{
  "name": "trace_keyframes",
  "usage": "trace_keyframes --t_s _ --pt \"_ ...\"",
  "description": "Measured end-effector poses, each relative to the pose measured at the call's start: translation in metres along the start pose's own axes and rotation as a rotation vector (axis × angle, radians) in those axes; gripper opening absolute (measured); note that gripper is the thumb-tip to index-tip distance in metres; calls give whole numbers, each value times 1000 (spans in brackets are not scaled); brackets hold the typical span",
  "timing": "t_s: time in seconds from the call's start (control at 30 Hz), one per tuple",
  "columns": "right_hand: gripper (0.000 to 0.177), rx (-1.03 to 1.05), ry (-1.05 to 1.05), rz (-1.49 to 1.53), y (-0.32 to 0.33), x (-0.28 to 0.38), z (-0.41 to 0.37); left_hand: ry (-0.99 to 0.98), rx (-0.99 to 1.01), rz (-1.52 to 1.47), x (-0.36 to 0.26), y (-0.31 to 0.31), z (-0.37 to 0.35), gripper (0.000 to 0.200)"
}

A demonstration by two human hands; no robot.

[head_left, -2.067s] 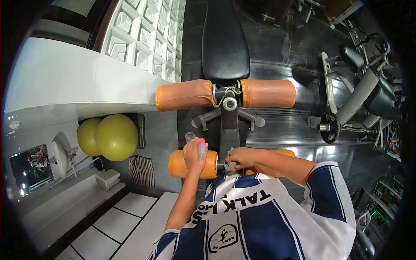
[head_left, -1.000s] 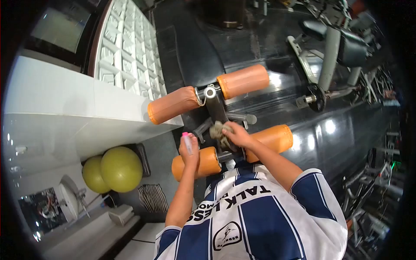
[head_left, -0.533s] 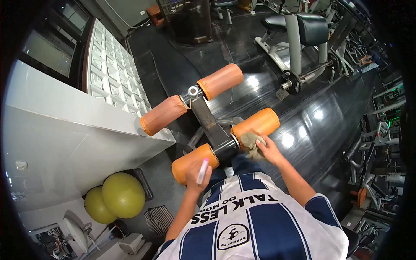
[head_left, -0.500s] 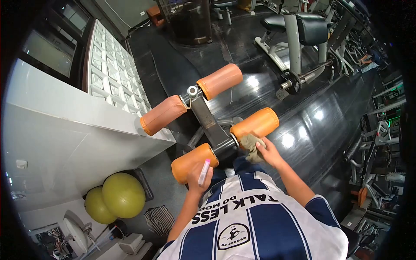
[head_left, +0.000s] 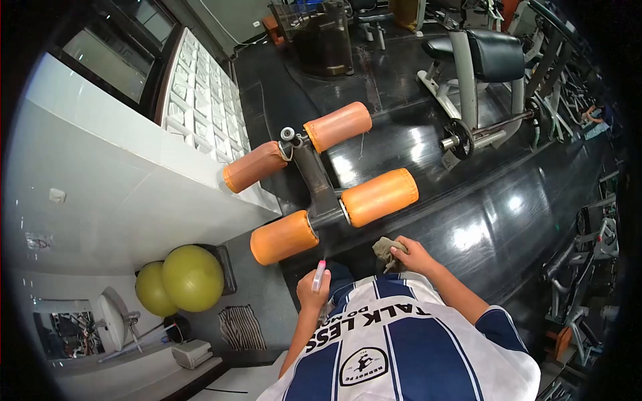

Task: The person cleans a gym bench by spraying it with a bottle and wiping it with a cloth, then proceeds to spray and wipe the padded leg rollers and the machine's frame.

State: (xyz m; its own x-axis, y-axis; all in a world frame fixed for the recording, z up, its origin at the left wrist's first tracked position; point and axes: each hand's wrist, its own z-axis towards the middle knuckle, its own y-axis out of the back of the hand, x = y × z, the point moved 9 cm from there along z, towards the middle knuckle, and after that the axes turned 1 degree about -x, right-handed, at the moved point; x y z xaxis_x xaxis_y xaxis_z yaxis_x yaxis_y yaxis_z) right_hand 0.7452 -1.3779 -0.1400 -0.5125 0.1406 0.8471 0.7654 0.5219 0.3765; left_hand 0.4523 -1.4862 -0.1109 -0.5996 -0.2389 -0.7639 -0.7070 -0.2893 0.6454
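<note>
My left hand [head_left: 312, 290] is closed around a small clear bottle with a pink top [head_left: 319, 275], just below the lower left orange roller pad [head_left: 285, 237]. My right hand [head_left: 410, 255] grips a crumpled olive-grey cloth [head_left: 388, 252], below the lower right orange pad [head_left: 379, 197] and apart from it. Two more pads, a brownish left one [head_left: 255, 166] and a pinkish right one [head_left: 338, 127], sit higher on the same dark metal frame [head_left: 313, 172].
Two green exercise balls [head_left: 193, 278] lie at the lower left near a striped cloth [head_left: 242, 327]. A white wall [head_left: 114, 180] runs along the left. A padded bench machine [head_left: 496, 56] with a barbell stands at the upper right. Another person [head_left: 597, 123] is far right.
My right hand and the cloth have come away from the lower right pad. My left hand has moved off the lower left pad, still with the bottle. The camera view has shifted.
</note>
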Motion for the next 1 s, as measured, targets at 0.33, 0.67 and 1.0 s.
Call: trace_keyframes --t_s 0.33,0.67,1.0 --pt "28 153 105 -6 -17 2 21 113 -197 -28 9 9 -81 41" --pt "46 -238 716 -254 -39 154 72 83 -239 -77 8 47 -84 39" --pt "73 176 589 -1202 -151 120 153 79 -205 -40 56 92 -85 36"
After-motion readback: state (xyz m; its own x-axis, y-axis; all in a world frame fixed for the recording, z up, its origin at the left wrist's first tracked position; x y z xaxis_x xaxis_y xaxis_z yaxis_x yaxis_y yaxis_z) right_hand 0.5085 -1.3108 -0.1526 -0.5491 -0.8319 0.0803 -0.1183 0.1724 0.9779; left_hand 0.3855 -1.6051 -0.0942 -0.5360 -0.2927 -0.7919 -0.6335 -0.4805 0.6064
